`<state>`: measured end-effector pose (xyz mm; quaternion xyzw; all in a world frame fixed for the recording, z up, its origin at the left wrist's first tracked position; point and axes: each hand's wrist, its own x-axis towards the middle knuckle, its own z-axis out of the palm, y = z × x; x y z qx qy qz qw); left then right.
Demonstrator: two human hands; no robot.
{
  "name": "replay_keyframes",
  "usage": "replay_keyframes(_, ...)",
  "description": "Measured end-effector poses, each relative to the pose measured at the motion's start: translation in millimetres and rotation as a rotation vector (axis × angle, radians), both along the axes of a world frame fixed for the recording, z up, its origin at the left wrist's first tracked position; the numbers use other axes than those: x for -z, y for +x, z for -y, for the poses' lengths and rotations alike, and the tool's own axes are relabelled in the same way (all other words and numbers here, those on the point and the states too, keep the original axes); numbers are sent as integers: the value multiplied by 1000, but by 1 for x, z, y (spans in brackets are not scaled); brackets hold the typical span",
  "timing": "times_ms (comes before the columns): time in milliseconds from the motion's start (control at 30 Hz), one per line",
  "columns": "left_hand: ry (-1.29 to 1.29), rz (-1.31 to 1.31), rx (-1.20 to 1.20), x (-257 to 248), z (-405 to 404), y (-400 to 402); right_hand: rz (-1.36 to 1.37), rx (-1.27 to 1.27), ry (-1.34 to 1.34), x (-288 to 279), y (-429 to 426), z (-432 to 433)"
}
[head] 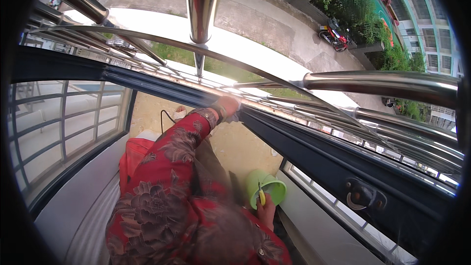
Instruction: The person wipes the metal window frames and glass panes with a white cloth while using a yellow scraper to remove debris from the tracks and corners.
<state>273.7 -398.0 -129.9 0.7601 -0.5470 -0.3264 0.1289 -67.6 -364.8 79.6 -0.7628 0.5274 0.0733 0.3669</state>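
Note:
My left hand (227, 106) presses a greyish cloth (233, 118) against the dark metal window frame (173, 92), with the arm in its red floral sleeve stretched out across the view. Only part of the cloth shows below my fingers. Lower right, my right hand (266, 211) grips a small tool with a yellow handle (262, 197) and a thin dark tip pointing up; its exact kind is unclear. Just behind that tool stands a light green plastic bucket (281, 187), partly covered by my hand.
Shiny metal safety bars (368, 82) run outside the window, high above a paved lane with a parked red motorcycle (334, 36). A window latch (358, 198) sits on the frame at right. Something red (127, 154) lies left of my arm above the beige floor (239, 143).

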Motion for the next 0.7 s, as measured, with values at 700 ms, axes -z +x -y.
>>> replay_keyframes(700, -169, 37, -86, -16, -24, -11, -9, 21, 124, -7, 10, 5)
